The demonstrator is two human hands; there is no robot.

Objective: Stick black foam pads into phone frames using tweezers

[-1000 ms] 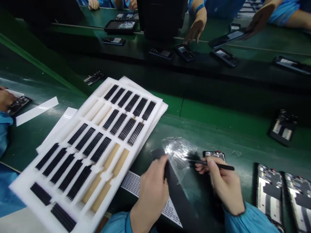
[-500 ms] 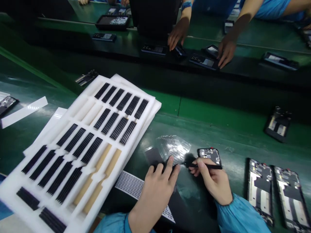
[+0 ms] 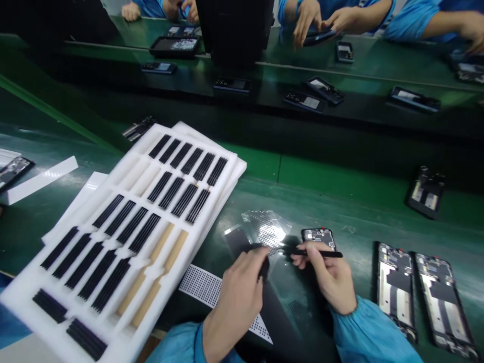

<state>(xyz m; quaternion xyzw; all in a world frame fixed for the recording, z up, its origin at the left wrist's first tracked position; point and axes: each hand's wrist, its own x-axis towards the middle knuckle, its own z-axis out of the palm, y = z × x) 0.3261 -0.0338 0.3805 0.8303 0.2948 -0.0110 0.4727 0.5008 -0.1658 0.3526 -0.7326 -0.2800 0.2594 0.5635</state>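
Observation:
My left hand is curled, its fingertips pinching a long black strip that runs from the clear dotted film back toward me. My right hand is closed on black tweezers, whose tip points left toward the film. An open phone frame lies just beyond the right hand. To the left sits a white foam tray with rows of black strips; several of its slots are bare.
Two open phone frames lie at the right, another farther back. A white dotted sheet sits under the tray's corner. Across the green belt, other people's hands handle phones. White paper strips lie at left.
My left fingers, spread flat on the film half a second ago, have curled into a pinch on the strip. The right hand with the tweezers has barely moved. People opposite lifted their hands.

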